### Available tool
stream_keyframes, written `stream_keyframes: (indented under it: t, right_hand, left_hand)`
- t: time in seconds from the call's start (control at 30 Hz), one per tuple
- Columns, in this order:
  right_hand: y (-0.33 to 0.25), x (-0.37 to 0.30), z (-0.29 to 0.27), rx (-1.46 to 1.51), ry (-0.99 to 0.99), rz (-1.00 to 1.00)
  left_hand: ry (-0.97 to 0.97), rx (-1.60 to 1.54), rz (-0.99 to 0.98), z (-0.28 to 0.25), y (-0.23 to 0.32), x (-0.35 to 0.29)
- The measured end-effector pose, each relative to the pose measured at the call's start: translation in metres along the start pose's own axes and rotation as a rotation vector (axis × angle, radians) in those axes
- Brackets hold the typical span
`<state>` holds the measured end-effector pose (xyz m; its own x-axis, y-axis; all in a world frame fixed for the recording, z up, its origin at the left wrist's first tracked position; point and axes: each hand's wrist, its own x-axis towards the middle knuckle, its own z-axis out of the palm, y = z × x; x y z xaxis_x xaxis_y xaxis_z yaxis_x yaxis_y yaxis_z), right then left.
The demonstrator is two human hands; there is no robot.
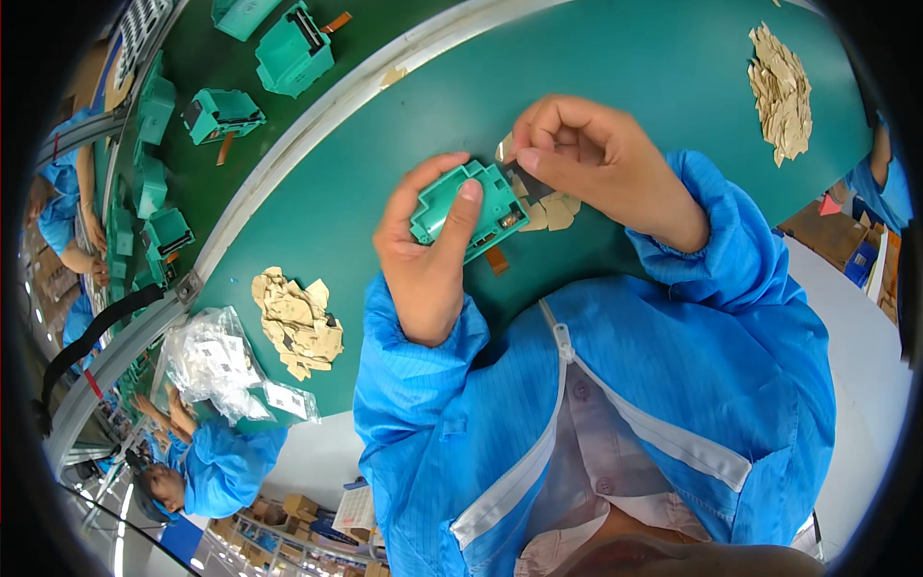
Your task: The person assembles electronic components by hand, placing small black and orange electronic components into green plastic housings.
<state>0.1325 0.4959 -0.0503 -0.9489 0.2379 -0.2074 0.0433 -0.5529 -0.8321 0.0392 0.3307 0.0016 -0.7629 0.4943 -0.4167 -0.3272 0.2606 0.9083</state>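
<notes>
My left hand (432, 240) is closed around a green plastic housing (494, 197), its thumb lying across the top face. An orange flat ribbon cable (496, 261) sticks out below the housing's lower edge. Just to the right, my right hand (594, 154) pinches a small tan piece (505, 147) between thumb and forefinger, close to the housing's upper right edge. Part of that piece is hidden by the fingers. Several tan paper-like scraps (553, 213) lie on the table beneath my right hand, next to the housing.
Tan scraps form a pile (296, 322) at the left and another pile (781, 94) at the far right. A clear plastic bag (213, 361) lies at the table's left end. Past a metal rail (279, 152), more green housings (294, 53) stand on a belt. Co-workers in blue (226, 466) sit nearby.
</notes>
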Motion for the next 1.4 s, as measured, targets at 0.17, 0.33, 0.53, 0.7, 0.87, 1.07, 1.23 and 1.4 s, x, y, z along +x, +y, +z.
stream_keyframes:
  t: [0.17, 0.33, 0.53, 0.7, 0.87, 1.07, 1.23, 1.4]
  right_hand:
    - [0.003, -0.001, 0.0, -0.008, -0.004, 0.003]
    - [0.001, -0.003, 0.0, -0.014, -0.017, -0.012]
    - [-0.006, -0.005, 0.001, -0.063, -0.061, 0.031]
    - [-0.004, -0.005, 0.0, -0.1, -0.047, 0.015]
    - [-0.008, -0.004, -0.001, -0.099, -0.049, 0.035]
    - [-0.007, -0.004, -0.002, -0.124, -0.053, 0.023]
    - [-0.005, -0.003, -0.005, -0.121, -0.058, -0.001]
    - [-0.008, -0.003, -0.002, -0.144, -0.065, 0.028]
  left_hand:
    - [0.027, 0.11, 0.053, 0.0, -0.003, 0.001]
    - [-0.008, 0.174, 0.121, 0.004, 0.0, -0.001]
    - [-0.009, 0.194, 0.13, 0.005, -0.003, 0.0]
    - [-0.006, 0.21, 0.134, 0.007, -0.004, 0.0]
    - [0.005, 0.217, 0.121, 0.011, -0.002, 0.001]
    - [0.026, 0.219, 0.129, 0.013, 0.001, 0.001]
    - [0.035, 0.215, 0.109, 0.017, 0.001, 0.001]
    - [0.027, 0.175, 0.094, 0.012, 0.0, 0.001]
